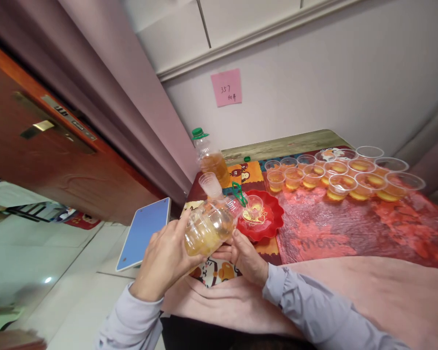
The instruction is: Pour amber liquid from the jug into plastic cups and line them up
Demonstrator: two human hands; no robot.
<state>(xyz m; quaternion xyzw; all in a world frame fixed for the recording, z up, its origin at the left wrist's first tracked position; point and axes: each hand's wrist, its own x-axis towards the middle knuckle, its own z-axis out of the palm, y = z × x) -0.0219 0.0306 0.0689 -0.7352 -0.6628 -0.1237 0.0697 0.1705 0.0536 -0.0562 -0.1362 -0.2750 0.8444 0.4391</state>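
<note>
My left hand [170, 255] is wrapped round the body of a clear plastic bottle [208, 228] of pale yellow liquid. It tilts to the right, its green-ringed neck above a red scalloped plate [275, 224]. My right hand [246, 257] holds the bottle from below near the shoulder, thumb against its side. On the plate stands a small clear cup [254, 206], close to the bottle's mouth. Just behind the bottle is a stack of clear plastic cups [210, 185]. A second bottle [214, 163], green-capped and holding amber liquid, stands upright at the back.
Several clear cups [342, 187] of yellow liquid stand in rows on the red-covered table [317, 233] at right. A loose green cap [246, 159] lies near the wall. A blue board [144, 236] is left of the table, below a wooden door [58, 141].
</note>
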